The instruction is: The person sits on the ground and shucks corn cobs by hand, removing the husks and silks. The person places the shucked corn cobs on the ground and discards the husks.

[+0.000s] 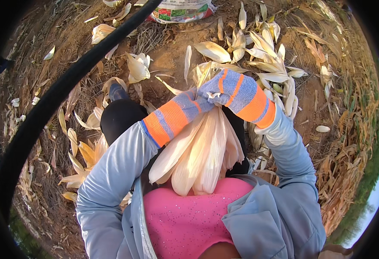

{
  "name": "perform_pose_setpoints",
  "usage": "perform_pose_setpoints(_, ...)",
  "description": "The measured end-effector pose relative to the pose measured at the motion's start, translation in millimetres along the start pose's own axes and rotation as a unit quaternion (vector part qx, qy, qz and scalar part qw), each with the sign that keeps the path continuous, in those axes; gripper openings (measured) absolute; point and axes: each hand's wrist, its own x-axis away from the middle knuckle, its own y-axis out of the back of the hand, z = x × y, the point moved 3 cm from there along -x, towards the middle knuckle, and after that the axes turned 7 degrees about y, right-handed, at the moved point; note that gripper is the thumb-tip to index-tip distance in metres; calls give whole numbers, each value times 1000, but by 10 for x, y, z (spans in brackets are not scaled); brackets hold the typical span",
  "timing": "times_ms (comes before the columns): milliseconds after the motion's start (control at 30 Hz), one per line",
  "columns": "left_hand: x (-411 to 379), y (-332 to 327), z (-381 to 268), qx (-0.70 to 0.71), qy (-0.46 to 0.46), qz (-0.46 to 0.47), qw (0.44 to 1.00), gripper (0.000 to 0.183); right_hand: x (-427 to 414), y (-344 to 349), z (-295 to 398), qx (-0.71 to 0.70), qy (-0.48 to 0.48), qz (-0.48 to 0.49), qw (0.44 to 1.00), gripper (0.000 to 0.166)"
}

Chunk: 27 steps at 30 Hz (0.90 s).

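A fanned bunch of pale dry corn husks [199, 152] hangs from my two hands, its broad tips spread towards my chest. My left hand [192, 105], in a blue and orange striped knit glove, is closed around the gathered end of the husks. Against it, my right hand [230, 85] in a matching glove grips the same bunch from the other side. Both sets of fingers overlap, so the gathered end is mostly covered. Whether a cob is inside cannot be seen. Just beyond the gloves, more husk strips [205, 73] show.
Loose husks [270, 64] lie heaped on the soil to the right, and husk clumps [137, 68] lie ahead on the left. A printed woven sack [183, 11] stands at the far side. Dry stalks [348, 168] line the right. A dark strap [69, 71] crosses the view.
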Motion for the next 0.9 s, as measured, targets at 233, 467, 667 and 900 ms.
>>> perform_pose_setpoints(233, 338, 208, -290, -47, 134, 64, 988, 27, 127, 109, 167, 77, -33, -50, 995, 13)
perform_pose_setpoints(467, 322, 182, -411, -223, 99, -1, 970, 24, 212, 82, 64, 166, 21, -30, 986, 10)
perform_pose_setpoints(667, 265, 43, -615, -418, 119, 7, 900, 25, 146, 37, 134, 193, 57, -28, 979, 13)
perform_pose_setpoints(900, 283, 133, -595, -350, 105, 4, 931, 21, 103, 53, 186, 243, 21, 12, 970, 18)
